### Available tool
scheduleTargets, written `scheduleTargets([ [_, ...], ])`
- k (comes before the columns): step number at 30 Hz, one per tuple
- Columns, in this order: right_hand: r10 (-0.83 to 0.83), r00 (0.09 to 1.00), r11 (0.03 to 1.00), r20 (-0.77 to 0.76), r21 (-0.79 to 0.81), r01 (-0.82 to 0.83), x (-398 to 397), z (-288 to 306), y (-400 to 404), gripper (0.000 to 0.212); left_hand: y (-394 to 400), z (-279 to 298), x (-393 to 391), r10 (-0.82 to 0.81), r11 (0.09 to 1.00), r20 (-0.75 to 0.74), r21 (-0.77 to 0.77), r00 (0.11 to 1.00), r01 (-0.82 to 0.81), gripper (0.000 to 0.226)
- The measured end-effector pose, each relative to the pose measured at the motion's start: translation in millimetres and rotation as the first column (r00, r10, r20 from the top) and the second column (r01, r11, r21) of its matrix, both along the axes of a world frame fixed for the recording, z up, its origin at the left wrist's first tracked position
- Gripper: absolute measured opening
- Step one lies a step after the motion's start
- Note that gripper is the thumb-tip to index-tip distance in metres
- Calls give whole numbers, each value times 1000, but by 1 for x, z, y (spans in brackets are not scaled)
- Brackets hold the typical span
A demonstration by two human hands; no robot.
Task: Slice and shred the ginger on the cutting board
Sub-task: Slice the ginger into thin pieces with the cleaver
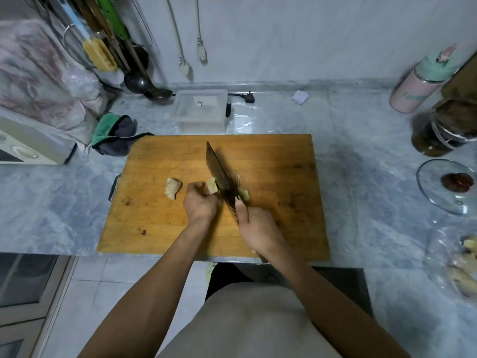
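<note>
A wooden cutting board (271, 197) lies on the marble counter. My left hand (200, 202) grips a pale ginger piece (211, 186) with curled fingers, holding it down on the board. My right hand (254, 226) grips the handle of a dark cleaver (222, 174), thumb on the blade's side. The blade stands edge-down against the ginger's right side. Cut ginger slices (244, 193) lie just right of the blade. A separate ginger chunk (173, 188) rests to the left of my left hand.
Behind the board stand a clear plastic box (200, 109) and a green-grey cloth (113, 133). A glass lid (446, 187), a dark jar (441, 130) and a pink bottle (418, 86) occupy the right side. More ginger in a bag (464, 264) sits at the far right.
</note>
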State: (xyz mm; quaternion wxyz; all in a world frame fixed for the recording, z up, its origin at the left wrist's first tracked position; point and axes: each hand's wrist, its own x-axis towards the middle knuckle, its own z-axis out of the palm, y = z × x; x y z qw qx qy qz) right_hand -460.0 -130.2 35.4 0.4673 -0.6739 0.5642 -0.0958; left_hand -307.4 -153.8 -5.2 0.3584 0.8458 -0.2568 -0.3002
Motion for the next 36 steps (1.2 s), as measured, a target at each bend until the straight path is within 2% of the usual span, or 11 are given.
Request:
scheduleTargets([
  [7, -106, 994, 987, 33, 124, 101, -9, -7, -4, 72, 11, -4, 6, 74, 997, -32, 26, 997, -73, 36],
  [13, -233, 972, 968, -2, 98, 232, -54, -12, -5, 64, 10, -4, -2, 20, 999, -74, 40, 997, -17, 40],
  [17, -203, 979, 977, 24, 70, 201, -57, -6, -3, 66, 10, -5, -11, -3, 1000, -46, 23, 999, 4, 40],
  [21, -202, 976, 971, 88, 147, 187, -38, -10, 2, 68, 9, -5, -19, -16, 1000, -35, 20, 999, 16, 37],
  [31, -316, 944, 943, 91, 136, 303, -91, -22, -5, 70, 5, -7, -34, -9, 1000, -12, 11, 1000, 9, 35],
  [36, -214, 973, 972, 90, 114, 203, -88, -11, -5, 72, 8, -7, -24, -31, 998, 93, -45, 995, 35, 31],
])
